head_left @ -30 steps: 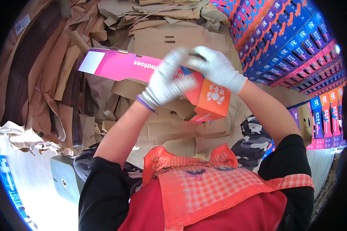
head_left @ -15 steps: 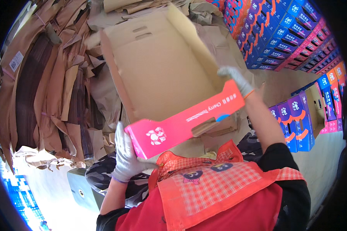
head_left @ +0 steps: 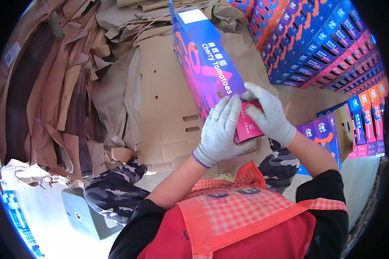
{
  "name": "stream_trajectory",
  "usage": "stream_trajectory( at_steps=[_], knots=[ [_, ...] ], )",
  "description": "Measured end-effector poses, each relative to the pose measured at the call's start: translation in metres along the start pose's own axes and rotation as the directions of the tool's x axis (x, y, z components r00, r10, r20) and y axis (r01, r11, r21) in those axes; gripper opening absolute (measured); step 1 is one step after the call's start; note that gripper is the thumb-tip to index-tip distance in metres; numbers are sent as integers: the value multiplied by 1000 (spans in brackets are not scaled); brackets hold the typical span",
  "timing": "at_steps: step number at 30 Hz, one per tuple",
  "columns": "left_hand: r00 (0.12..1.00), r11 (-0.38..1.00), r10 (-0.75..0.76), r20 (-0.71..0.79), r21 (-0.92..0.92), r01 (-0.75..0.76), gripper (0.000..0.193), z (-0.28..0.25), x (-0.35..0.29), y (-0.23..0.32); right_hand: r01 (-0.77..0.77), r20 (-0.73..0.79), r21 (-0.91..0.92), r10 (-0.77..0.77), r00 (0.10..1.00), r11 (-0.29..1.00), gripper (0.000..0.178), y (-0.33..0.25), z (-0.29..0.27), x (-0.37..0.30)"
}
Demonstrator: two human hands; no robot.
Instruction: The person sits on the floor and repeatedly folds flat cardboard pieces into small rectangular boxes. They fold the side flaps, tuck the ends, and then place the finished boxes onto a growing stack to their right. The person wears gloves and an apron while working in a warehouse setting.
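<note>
A shallow cardboard box [head_left: 205, 64], printed blue, purple and pink, rests on its side with one long printed wall facing up. Its near end is pink. My gloved left hand [head_left: 220, 127] is closed on the near left part of that end, fingers laid along the printed wall and thumb stretched across the end. At the near right corner, my gloved right hand [head_left: 270, 114] is bent around the edge, thumb and forefinger on the pink part. The box's inside faces away, hidden. Beneath it lies a flat brown cardboard blank [head_left: 160, 108] with slots.
Brown paper-wrapped bundles [head_left: 43, 95] are heaped at left. Printed boxes [head_left: 307, 43] form a tall stack at far right; more boxes [head_left: 322, 134] stand on the floor nearer. A grey-green metal box [head_left: 84, 211] sits beside my left knee.
The box has tipped from open side up onto its side, its brown inside now out of sight. My left hand moved right and up onto it, and both hands are now close together.
</note>
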State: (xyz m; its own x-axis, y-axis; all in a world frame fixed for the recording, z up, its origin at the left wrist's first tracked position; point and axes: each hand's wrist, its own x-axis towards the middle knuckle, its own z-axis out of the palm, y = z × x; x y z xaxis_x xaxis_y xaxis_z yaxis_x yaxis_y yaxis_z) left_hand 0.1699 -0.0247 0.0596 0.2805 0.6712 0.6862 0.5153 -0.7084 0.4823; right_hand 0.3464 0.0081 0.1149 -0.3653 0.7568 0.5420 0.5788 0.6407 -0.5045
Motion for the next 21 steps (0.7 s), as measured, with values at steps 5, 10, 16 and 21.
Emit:
stream_trajectory(
  at_steps=[5, 10, 16, 21],
  knots=[
    [968, 969, -220, -123, -144, 202, 132, 15, -12, 4, -105, 396, 3, 95, 913, 994, 33, -21, 0, 26],
    [911, 889, -412, 7, -219, 403, 134, 27, -22, 8, -7, 463, -110, 57, 884, 994, 21, -12, 34, 50],
    [852, 742, -409, 326, -425, 518, 109, 7, -35, -2, 339, 381, 110, -354, 854, 934, 19, -45, 84, 75],
    [814, 681, -560, 154, -474, 558, 135, -10, -48, -4, -558, 257, 533, 506, 823, 637, 28, -40, 64, 136]
  ],
)
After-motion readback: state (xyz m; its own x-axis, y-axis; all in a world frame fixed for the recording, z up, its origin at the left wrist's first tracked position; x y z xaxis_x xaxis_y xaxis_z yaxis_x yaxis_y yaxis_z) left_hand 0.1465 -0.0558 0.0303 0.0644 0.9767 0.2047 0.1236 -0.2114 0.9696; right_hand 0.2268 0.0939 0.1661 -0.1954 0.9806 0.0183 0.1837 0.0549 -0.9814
